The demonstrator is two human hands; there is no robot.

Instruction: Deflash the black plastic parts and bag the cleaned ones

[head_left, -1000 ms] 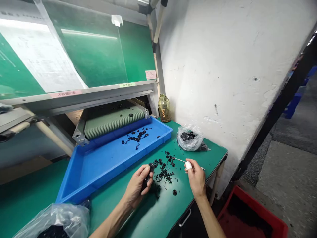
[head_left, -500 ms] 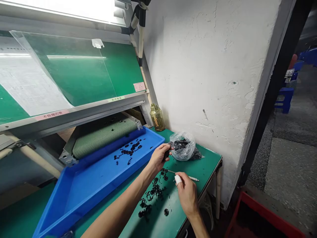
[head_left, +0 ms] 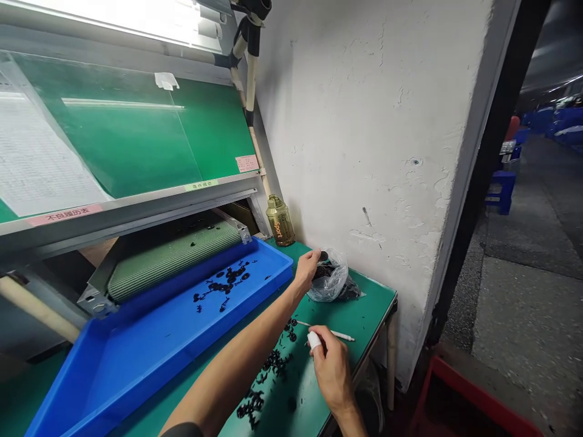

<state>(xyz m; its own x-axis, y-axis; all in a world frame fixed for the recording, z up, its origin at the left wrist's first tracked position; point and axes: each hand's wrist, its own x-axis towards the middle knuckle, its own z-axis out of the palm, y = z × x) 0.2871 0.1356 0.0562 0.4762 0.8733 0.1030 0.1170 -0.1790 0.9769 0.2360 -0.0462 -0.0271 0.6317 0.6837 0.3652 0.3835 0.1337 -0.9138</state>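
Observation:
My left hand (head_left: 308, 267) is at the mouth of a clear plastic bag (head_left: 334, 288). Its fingers pinch a small round black part (head_left: 323, 256); the bag holds more dark parts. Lower down, my right hand (head_left: 331, 370) hovers over the table with its fingers curled together and a white covering (head_left: 314, 340) on one finger. What it grips, if anything, I cannot make out. Just beyond it a thin white stick (head_left: 341, 335) lies on the green table (head_left: 373, 297). Black parts and scraps (head_left: 276, 363) are scattered left of the right hand.
A blue tray (head_left: 136, 358) with black pieces (head_left: 228, 280) sits below a green conveyor belt (head_left: 177, 252). An olive bottle (head_left: 280, 221) stands by the wall (head_left: 364, 121). On the floor to the right is a red bin (head_left: 473, 394).
My left hand has moved forward to the bag's mouth with the black part. My right hand stays low over the table, fingers still curled. The view has shifted slightly right.

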